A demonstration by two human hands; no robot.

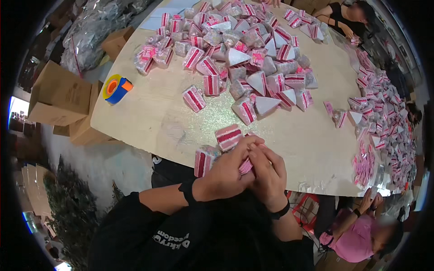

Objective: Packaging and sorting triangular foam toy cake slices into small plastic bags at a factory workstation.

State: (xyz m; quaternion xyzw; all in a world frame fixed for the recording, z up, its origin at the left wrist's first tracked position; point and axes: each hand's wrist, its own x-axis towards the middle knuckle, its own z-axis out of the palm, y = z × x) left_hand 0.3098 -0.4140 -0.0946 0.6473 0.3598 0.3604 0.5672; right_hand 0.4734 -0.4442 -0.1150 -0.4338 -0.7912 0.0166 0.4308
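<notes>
My left hand (pixel 228 169) and my right hand (pixel 269 174) are pressed together at the near edge of the pale wooden table (pixel 158 117). Between them they grip a small pink and white wedge-shaped item in a clear wrapper (pixel 245 166), mostly hidden by the fingers. A pink and white cake-slice item (pixel 228 136) sits just above my fingertips. Another wrapped slice (pixel 204 160) lies beside my left hand at the table edge. A large heap of the same wrapped slices (pixel 244 49) covers the far middle of the table.
A yellow, blue and orange tape roll (pixel 116 89) lies at the table's left edge. Cardboard boxes (pixel 61 95) and clear bags (pixel 90 31) stand on the left. More pink packets (pixel 384 122) cover the right side. Other people sit at the far right (pixel 348 18) and lower right (pixel 361 235).
</notes>
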